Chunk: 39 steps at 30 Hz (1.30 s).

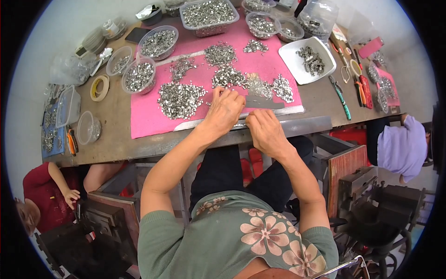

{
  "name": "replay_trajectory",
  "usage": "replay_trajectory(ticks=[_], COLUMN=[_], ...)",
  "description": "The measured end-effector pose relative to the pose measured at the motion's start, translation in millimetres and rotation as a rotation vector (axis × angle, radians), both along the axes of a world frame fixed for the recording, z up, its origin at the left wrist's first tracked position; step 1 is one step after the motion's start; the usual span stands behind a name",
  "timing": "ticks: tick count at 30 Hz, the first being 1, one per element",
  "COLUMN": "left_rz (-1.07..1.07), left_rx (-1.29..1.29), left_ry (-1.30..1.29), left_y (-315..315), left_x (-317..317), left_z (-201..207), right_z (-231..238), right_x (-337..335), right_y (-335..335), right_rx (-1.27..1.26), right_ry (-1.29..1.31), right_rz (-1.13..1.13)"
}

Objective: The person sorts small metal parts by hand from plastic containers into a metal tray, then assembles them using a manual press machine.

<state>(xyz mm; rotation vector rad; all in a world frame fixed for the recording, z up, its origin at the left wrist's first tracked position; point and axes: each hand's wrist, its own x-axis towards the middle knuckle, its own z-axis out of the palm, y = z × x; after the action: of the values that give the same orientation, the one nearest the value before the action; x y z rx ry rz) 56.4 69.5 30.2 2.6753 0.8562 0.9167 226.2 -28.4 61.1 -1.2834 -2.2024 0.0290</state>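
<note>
1. Here, the left hand reached over the near part of the pink cloth, its fingers bent and close together, tips beside the middle heap of small silvery pieces; whether they pinched a piece could not be told.
2. The right hand was just beside it, nearer the person, over the tabletop edge. Its fingers curled inward together, and what lay between their tips was hidden.
3. A grey flat strip lay on the cloth just beyond the right hand, and a smooth metal rail ran along the near edge, partly under that hand.
4. The middle heap was on the cloth, directly beyond the left hand. A broad heap spread to its left, thin slivers lay to its right, and a small bright heap sat beside those.
5. Along the far side stood a rectangular clear tub and a round tub, both filled with silvery pieces.
6. A white tray to the right held more pieces; a teal-handled tool lay near it.
7. On the left, a roll of tape rested well apart from both hands.
</note>
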Motion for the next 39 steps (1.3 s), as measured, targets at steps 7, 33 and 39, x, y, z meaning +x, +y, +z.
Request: replay_trajectory(ticks=[7, 33, 39], left_rz=[-0.043, -0.079, -0.078], left_rx=[-0.093, -0.28, -0.249], left_ry=[-0.059, -0.229, -0.229], left_y=[-3.2, -53.2, -54.5], left_x=[-4.4, -7.3, -7.4], left_z=[5.3, 14.8, 13.7], right_z=[7.1, -38.8, -39.2], right_x=[-3.9, 20.6, 19.9], right_y=[-1.7, -7.7, -7.7], right_rx=[0.114, -0.16, -0.172], right_ry=[-0.256, 0.779, 0.798], right_rz=[0.054, -0.298, -0.297])
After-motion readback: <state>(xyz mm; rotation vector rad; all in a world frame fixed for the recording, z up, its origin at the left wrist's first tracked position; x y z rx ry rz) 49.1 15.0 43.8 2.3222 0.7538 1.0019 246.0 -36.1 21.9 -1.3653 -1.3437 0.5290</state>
